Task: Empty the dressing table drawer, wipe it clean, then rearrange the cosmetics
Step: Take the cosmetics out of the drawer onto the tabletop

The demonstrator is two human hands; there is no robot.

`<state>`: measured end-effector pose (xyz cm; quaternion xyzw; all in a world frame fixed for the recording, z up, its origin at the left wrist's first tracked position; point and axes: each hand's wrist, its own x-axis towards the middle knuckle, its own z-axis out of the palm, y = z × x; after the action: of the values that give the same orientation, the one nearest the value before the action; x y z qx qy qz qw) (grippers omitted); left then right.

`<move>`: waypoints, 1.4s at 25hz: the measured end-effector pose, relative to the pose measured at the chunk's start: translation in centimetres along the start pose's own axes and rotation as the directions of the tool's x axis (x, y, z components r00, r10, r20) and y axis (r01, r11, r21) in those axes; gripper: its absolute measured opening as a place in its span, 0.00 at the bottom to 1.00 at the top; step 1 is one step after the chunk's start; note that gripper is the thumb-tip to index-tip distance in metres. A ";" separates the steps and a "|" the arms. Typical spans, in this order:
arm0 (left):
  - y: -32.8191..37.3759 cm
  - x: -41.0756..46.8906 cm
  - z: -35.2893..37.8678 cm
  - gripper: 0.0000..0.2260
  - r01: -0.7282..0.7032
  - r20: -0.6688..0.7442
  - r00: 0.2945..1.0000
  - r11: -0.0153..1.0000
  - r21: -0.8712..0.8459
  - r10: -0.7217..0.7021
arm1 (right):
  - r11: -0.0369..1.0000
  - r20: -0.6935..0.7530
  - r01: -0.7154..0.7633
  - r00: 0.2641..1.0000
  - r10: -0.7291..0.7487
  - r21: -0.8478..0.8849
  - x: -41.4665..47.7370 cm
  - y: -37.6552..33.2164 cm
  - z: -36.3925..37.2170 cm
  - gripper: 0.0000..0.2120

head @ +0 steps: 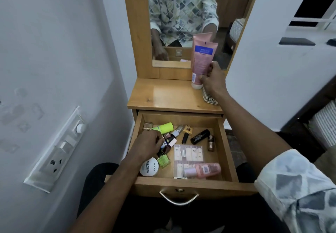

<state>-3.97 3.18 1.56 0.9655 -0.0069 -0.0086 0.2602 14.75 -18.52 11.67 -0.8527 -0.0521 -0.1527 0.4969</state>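
emptying in progress, at an early stage by my judgement. right hand (211, 77) is closed around a pink tube (201, 63), standing it cap-down on the table (163, 94) by the mirror (181, 14). left hand (148, 144) is curled among small bottles in the open drawer (181, 182) — what it grips cannot be told. most cosmetics are inside; wiping and rearranging not yet done — a checked cloth (209, 98) lies beside the tube.

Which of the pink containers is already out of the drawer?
The tall pink tube with a blue label, standing cap-down on the dresser top, held by the right hand. The pink bottle lies in the drawer.
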 end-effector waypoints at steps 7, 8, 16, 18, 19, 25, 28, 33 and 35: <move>0.1 0.3 0.0 0.08 -0.006 -0.015 1.000 1.000 0.016 0.006 | 0.990 -0.119 0.017 0.992 -0.034 -0.142 2.3 0.7 1.3 0.19; 0.2 0.2 0.0 0.08 -0.001 -0.038 0.999 1.000 -0.010 0.001 | 0.992 -0.108 0.009 0.994 -0.023 -0.128 2.2 0.6 1.2 0.20; 0.2 0.4 0.1 0.08 0.021 -0.117 0.993 0.999 -0.024 -0.024 | 0.872 0.524 0.387 0.831 -0.189 -0.299 -10.3 -1.2 0.1 0.07; 0.1 0.4 0.3 0.09 0.006 -0.098 0.995 1.000 -0.007 -0.006 | 0.768 0.830 0.459 0.534 0.163 -0.446 -14.6 0.7 1.4 0.11; 0.0 0.4 0.5 0.09 0.007 -0.089 0.996 1.000 -0.005 -0.007 | 0.720 0.834 0.484 0.495 0.245 -0.498 -16.3 1.7 1.9 0.13; 0.0 0.3 0.4 0.08 0.026 -0.093 0.995 1.000 0.005 -0.025 | 0.639 0.789 0.530 0.579 0.208 -0.557 -17.8 2.7 2.3 0.28; 0.2 0.2 0.3 0.10 -0.012 -0.082 0.997 0.993 -0.118 0.002 | 0.784 0.815 0.392 0.529 0.236 -0.482 -16.5 2.8 1.6 0.26; 0.7 -0.4 0.3 0.16 -0.067 0.099 0.990 0.955 -0.288 0.099 | 0.934 0.828 0.241 0.553 0.090 -0.262 -14.9 3.5 -0.1 0.11; 0.8 -0.7 0.5 0.22 -0.034 0.194 0.975 0.929 -0.369 0.113 | 0.968 0.794 0.191 0.608 0.013 -0.162 -15.0 3.9 -0.5 0.11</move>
<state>-4.67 2.24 1.54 0.8933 -0.0691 -0.1027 0.4322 1.38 -19.97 3.93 -0.8803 -0.2900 0.2085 0.3124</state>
